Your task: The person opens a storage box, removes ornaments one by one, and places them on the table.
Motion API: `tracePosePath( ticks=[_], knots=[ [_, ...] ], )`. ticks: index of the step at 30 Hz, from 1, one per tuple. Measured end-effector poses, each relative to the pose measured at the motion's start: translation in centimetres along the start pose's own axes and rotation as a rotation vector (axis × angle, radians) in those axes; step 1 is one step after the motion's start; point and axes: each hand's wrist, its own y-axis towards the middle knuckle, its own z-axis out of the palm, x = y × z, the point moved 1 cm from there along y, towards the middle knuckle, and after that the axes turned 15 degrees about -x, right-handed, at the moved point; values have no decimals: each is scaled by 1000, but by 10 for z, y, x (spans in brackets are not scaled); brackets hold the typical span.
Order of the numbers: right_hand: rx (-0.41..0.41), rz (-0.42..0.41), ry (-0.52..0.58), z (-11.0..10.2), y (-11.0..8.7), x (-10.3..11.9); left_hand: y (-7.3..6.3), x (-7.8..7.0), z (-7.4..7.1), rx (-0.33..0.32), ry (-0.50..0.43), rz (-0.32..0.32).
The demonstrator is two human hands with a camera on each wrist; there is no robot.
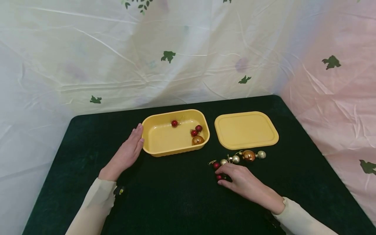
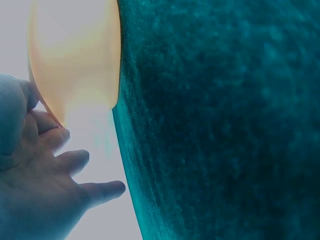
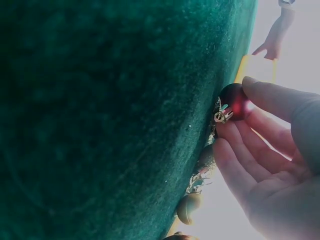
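Note:
My left hand (image 1: 125, 153) rests with its fingers straight against the left end of a yellow plastic box (image 1: 164, 151). In the left wrist view its fingertips touch the box wall (image 2: 80, 65). Inside the box lie a few small red baubles, one of them at the back (image 1: 174, 123), and a larger gold bauble (image 1: 198, 140). With thumb and fingers, my right hand (image 1: 245, 183) pinches a small red bauble (image 3: 235, 100) that has a metallic cap, low over the cloth. Just beyond these fingers lies another red bauble (image 1: 216, 165).
A yellow lid (image 1: 246, 130) lies flat to the right of the box. In front of it runs a row of baubles: pale gold ones (image 1: 236, 159), a larger copper-gold one (image 1: 248, 155) and a glittery one (image 1: 260, 154). Dark green cloth (image 1: 164, 195) covers the table; fabric hangs behind.

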Motion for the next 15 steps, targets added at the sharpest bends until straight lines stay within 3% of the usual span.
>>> tracePosePath(
  ticks=[15],
  knots=[
    [-14, -14, -11, -2, -1, 2, -1, 0, -1, -3, -22, 10]
  ],
)
